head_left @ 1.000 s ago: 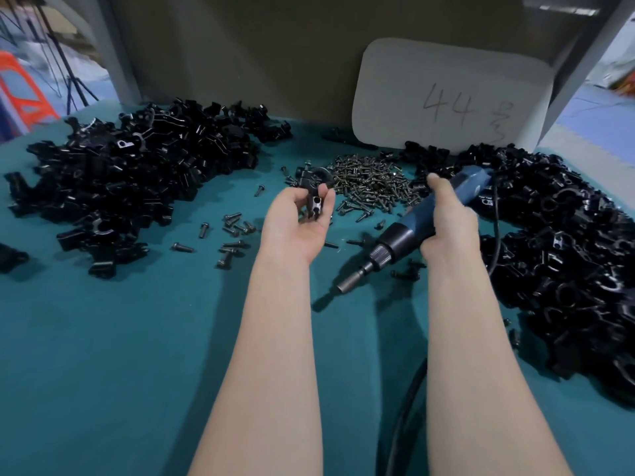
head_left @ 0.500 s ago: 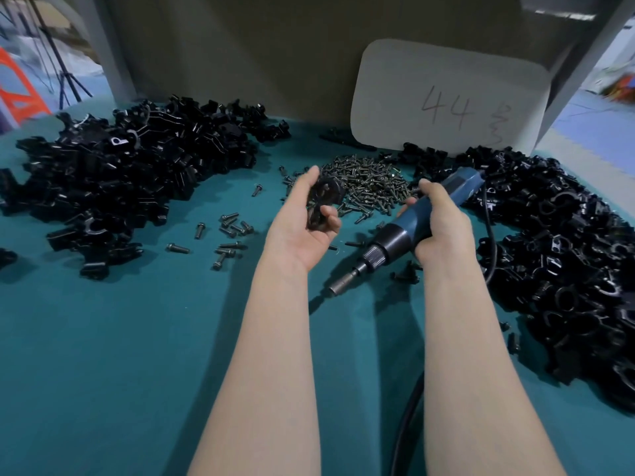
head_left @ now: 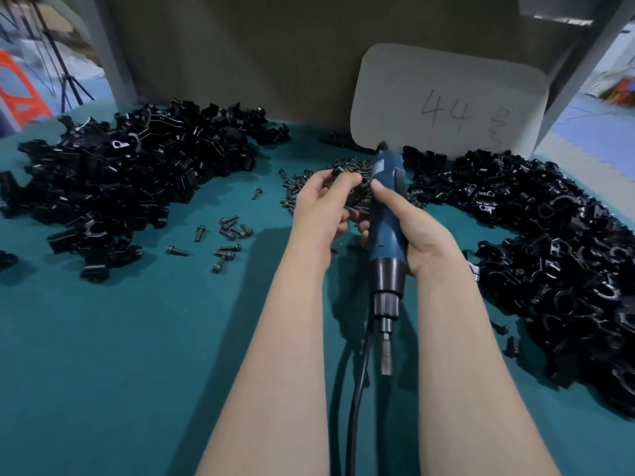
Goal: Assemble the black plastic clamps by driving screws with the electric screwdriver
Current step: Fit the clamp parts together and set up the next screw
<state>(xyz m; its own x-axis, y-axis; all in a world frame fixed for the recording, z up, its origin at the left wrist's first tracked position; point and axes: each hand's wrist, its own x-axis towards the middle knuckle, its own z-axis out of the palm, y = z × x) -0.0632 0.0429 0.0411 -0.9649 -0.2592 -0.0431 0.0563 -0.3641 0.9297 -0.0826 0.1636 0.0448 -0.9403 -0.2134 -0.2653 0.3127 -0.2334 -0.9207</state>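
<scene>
While left hand (head_left: 321, 207) pinches black clamp (head_left: 358, 198), right hand (head_left: 417, 230) grips electric screwdriver (head_left: 385, 237).

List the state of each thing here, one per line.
left hand: grips the black clamp
right hand: grips the electric screwdriver
black clamp: no bit on it
electric screwdriver: bit points toward the person, away from the clamp
screw heap: loose, strays scattered to its left
left clamp pile: heaped loose
right clamp pile: heaped loose
card: leaning upright at the back
</scene>
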